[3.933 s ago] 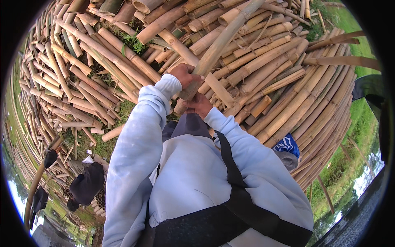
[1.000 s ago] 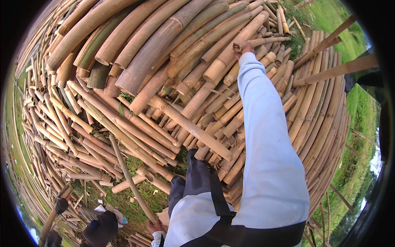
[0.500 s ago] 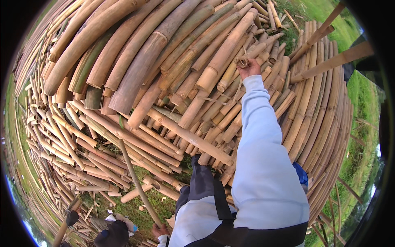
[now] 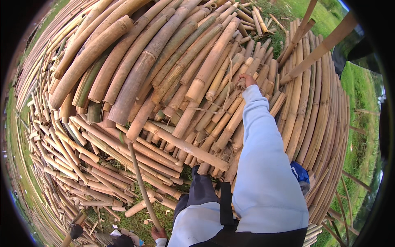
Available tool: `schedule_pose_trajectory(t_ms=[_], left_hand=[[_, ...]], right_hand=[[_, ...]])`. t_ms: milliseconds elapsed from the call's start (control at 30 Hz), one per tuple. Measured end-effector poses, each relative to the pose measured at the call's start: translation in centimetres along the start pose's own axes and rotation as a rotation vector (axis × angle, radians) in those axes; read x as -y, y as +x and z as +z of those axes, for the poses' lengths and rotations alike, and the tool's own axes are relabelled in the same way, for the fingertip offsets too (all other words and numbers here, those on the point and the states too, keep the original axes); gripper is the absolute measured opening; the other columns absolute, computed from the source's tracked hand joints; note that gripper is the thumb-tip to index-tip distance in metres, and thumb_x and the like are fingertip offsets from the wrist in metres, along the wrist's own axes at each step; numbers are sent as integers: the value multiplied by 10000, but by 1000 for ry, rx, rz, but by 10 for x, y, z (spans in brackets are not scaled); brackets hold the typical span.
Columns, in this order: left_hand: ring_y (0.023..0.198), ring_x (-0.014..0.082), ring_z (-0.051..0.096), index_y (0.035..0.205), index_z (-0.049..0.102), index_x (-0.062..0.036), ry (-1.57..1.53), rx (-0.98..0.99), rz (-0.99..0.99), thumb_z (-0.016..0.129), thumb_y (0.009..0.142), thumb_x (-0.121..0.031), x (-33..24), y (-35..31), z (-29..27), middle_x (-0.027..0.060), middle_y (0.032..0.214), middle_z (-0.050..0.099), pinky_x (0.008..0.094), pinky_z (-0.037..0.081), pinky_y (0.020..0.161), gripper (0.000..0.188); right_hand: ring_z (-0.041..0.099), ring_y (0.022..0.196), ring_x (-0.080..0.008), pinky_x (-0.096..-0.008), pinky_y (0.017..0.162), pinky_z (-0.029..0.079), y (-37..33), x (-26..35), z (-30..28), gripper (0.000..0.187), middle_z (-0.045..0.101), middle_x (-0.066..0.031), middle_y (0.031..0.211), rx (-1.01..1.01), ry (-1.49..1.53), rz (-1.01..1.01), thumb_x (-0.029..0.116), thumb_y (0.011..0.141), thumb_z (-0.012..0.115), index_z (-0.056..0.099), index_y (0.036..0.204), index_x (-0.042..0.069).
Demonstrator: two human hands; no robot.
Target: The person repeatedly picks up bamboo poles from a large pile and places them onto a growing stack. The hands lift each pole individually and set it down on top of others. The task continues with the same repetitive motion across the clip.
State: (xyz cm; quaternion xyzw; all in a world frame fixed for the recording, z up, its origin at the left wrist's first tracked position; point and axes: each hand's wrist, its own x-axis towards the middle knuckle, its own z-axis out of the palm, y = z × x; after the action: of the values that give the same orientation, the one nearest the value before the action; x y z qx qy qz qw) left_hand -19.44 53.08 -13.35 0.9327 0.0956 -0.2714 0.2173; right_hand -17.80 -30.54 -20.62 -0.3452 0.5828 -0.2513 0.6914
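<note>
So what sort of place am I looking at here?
Probably an outdoor bamboo yard, a place where bamboo is kept or cut to length. Short cut lengths lie in piles, long poles lie side by side on the right, and green grass grows beyond them.

Head-worn fisheye view, looking steeply down and forward from above the near edge of the bamboo pile [image 4: 205, 76]. The pile lies close below; the wide field extends to grass [image 4: 364, 90] beyond its right side.
</note>
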Motion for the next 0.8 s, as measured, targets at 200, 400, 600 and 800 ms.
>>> schedule_pose_trajectory(t_ms=[200,400,600,800], left_hand=[[592,250,626,871,622,8,190,56,35,698,631,-131,50,31,10,126,685,651,394,504,569,287],[585,271,610,849,579,19,95,-7,-80,652,638,-94,48,30,15,150,686,613,399,501,583,250],[602,257,597,804,561,-1,59,-27,-54,658,658,-128,35,16,6,138,691,610,398,486,594,217],[582,238,523,798,513,-15,-85,-149,26,650,687,-136,35,6,21,117,673,545,395,452,579,214]], right_hand=[[627,567,-258,-382,523,534,-120,-78,-51,204,639,-154,694,52,98,-240,48,797,678,594,937,-74],[615,552,-247,-382,479,529,-214,-86,-63,376,626,-150,831,25,79,-319,-10,804,642,488,1144,-57],[649,684,-224,-333,591,549,-142,22,-60,400,661,-145,931,-55,-84,-515,26,777,688,555,1142,-72],[600,1148,-405,-446,986,478,-26,191,-1,891,589,-297,1240,-756,-898,-1037,601,775,711,469,1394,8]])
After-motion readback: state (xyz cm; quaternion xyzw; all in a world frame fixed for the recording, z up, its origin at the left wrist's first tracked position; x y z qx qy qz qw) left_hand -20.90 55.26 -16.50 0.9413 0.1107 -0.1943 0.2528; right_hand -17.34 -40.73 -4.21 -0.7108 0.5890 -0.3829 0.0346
